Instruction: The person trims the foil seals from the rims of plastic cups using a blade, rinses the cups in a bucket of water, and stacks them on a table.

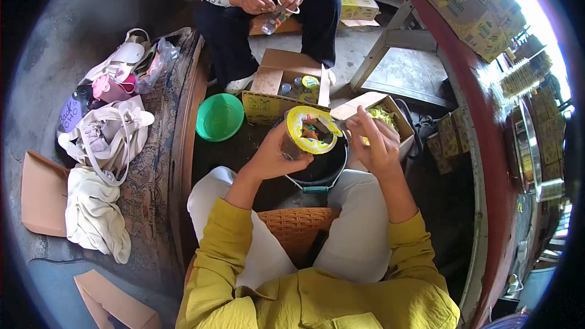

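In my left hand [272, 153] is a clear plastic cup [291, 148], tilted toward me. Its yellow printed lid film [297, 116] is torn open in the middle, with a loose flap at the right edge. Just right of the cup my right hand [378, 143] is raised, its index finger stretched up and the thumb near the flap; whether it pinches anything is too small to tell. Below the cup stands a dark bucket [323, 176] with a teal handle grip, between my knees.
An open carton [262, 102] with cups stands ahead, beside a green basin [219, 117]. Another carton [403, 125] holds yellow film scraps. Opposite sits a person [262, 0] holding a cup. Bags [116, 128] lie on the left bench; a red beam [454, 73] runs along the right.
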Tool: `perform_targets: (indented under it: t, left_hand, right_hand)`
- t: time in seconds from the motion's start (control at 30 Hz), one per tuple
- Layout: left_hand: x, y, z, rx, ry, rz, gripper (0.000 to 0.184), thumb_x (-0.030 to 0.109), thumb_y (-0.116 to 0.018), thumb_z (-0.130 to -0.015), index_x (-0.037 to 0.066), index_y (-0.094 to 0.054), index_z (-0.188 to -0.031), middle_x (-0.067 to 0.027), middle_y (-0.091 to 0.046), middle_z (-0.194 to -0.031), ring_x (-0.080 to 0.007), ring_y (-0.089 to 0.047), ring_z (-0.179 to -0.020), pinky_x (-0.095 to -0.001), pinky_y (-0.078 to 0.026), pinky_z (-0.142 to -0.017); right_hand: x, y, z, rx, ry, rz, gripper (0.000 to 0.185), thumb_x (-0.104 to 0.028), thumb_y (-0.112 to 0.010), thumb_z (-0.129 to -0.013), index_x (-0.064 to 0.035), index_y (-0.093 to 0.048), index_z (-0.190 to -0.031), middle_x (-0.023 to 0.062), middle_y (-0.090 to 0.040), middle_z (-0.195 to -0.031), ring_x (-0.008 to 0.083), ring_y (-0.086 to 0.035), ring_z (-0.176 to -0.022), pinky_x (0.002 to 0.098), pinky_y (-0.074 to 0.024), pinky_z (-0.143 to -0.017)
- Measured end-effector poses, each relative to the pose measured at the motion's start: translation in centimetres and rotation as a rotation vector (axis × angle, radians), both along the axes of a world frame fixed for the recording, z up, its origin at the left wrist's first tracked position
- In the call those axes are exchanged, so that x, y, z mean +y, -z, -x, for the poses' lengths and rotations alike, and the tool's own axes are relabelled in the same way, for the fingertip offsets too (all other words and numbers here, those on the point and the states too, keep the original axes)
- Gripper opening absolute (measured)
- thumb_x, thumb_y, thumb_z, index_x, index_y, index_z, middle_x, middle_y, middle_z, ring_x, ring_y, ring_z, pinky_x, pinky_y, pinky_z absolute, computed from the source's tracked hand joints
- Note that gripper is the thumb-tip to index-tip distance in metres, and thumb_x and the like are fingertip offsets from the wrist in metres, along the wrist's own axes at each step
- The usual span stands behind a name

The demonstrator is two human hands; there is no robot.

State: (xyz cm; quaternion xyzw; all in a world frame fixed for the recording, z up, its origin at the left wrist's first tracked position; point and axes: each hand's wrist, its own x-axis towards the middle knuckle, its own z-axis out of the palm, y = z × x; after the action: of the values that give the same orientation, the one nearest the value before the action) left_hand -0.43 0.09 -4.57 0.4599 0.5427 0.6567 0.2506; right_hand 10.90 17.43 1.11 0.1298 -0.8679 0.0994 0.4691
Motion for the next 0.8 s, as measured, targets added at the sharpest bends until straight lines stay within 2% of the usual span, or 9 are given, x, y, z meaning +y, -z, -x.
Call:
perform_targets:
  t: [0.3,0.47,0.57,0.67,0.8]
  left_hand:
    - [-0.5,-0.7,-0.8,-0.059,0.043,-0.012,0.056,0.0,-0.067,-0.064,0.002,-0.043,-0.115,-0.0032,-0.055,-0.099,-0.0085,-0.052,-0.087,-0.0253,-0.043,-0.077]
    - [-1.0,-1.3,-0.1,-0.074,0.051,-0.036,0.056,0.001,-0.068,-0.064,0.002,-0.043,-0.115,-0.0031,-0.055,-0.1,-0.0094,-0.051,-0.09,-0.0254,-0.042,-0.079]
    - [-1.3,-1.1,-0.1,-0.038,0.047,-0.04,0.063,0.001,-0.07,-0.063,0.003,-0.038,-0.118,-0.0048,-0.054,-0.101,-0.0105,-0.051,-0.093,-0.0257,-0.041,-0.082]
    - [-1.4,-1.1,-0.3,0.059,0.021,-0.012,0.065,-0.001,-0.069,-0.064,0.003,-0.035,-0.119,-0.0049,-0.055,-0.097,-0.0107,-0.053,-0.087,-0.0252,-0.043,-0.078]
    - [-1.6,-0.7,0.0,-0.144,0.15,0.061,0.06,0.0,-0.068,-0.064,0.003,-0.039,-0.116,-0.0046,-0.055,-0.095,-0.0093,-0.054,-0.08,-0.0248,-0.045,-0.071]
  right_hand:
    - [-0.9,-1.8,0.5,-0.11,-0.085,-0.118,0.049,0.006,-0.057,-0.061,0.005,-0.051,-0.11,0.0047,-0.056,-0.064,0.0159,-0.054,-0.054,0.0279,-0.0453,-0.051]
    - [-0.9,-2.5,0.9,-0.057,-0.097,-0.075,0.048,0.009,-0.057,-0.062,0.0054,-0.051,-0.11,0.0058,-0.059,-0.069,0.0163,-0.056,-0.054,0.0287,-0.0453,-0.051]
    - [-0.8,-2.6,0.7,-0.118,-0.087,-0.116,0.048,0.006,-0.061,-0.065,0.0054,-0.048,-0.111,0.0056,-0.064,-0.076,0.0178,-0.061,-0.062,0.0287,-0.0479,-0.057]
    - [-1.2,-2.5,1.1,-0.103,-0.129,-0.111,0.048,0.008,-0.057,-0.062,0.006,-0.05,-0.109,0.0061,-0.058,-0.068,0.0167,-0.055,-0.054,0.0283,-0.0455,-0.05]
    - [-1.1,-2.4,1.2,-0.073,-0.144,-0.134,0.049,0.008,-0.056,-0.06,0.0062,-0.051,-0.109,0.0061,-0.058,-0.068,0.017,-0.056,-0.056,0.0284,-0.0465,-0.051]
